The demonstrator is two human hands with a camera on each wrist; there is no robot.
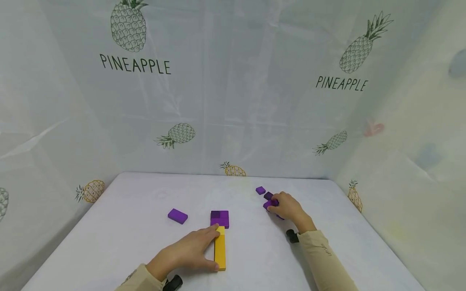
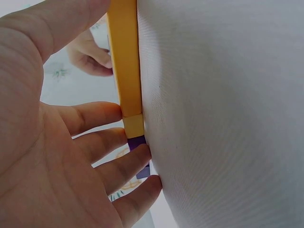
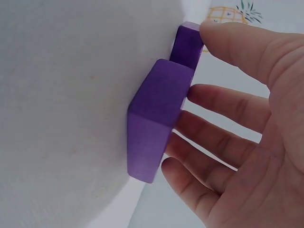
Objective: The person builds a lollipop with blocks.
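Well, your yellow bar (image 1: 220, 254) lies flat at the lower centre of the frame, its long axis running almost straight up and down. One narrow end points toward you at the bottom; the other, capped by a short lighter yellow piece (image 2: 133, 126), points up the frame and meets the purple square (image 1: 224, 220). Your left hand (image 1: 191, 248) is spread along the bar's left side, thumb by the near end and fingertips toward the far one.

The step looks like steadying the bar while the other hand collects a piece. Press lightly and evenly — too much sideways push could skew that join — and keep the bar in line with the square.

Right of centre, your right hand (image 1: 289, 207) bends over a purple block (image 3: 154, 114) and a darker purple block (image 3: 187, 45); its thumb tip meets the darker one, but I can't tell whether it is pinching either. Take one piece by opposite sides (the neighbours sit close). Farther out lie a small purple tile (image 1: 260, 190), upper right of the square, and a loose purple brick (image 1: 178, 216) to its left.
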